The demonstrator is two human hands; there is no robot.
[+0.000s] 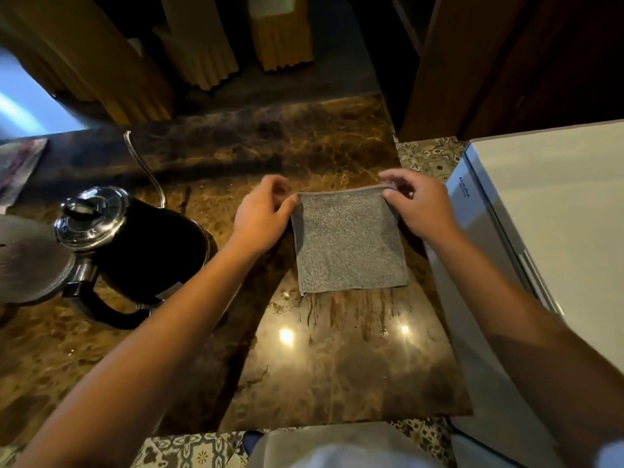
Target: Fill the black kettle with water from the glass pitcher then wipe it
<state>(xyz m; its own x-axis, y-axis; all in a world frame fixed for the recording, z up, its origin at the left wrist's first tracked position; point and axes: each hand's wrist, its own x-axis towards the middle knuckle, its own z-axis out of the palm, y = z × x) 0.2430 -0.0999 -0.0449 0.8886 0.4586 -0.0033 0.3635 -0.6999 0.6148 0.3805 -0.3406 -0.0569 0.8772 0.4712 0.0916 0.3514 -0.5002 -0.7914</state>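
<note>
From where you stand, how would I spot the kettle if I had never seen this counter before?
Start at the brown marble counter and look to its left side, left of the grey cloth that the left hand and right hand pinch by its far corners. The black kettle stands there. Its shiny metal lid, thin curved gooseneck spout and black loop handle set it apart from the flat cloth.

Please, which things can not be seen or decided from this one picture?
- Water inside the black gooseneck kettle: head view, its shiny lid covers it.
- The glass pitcher: none recognisable in the head view.
- Round grey object: cut by the left edge, unidentifiable.
- Fingertips of left hand and right hand: partly behind the grey square cloth whose far corners they pinch.
- Lettering on the white appliance: too small to read.
</note>
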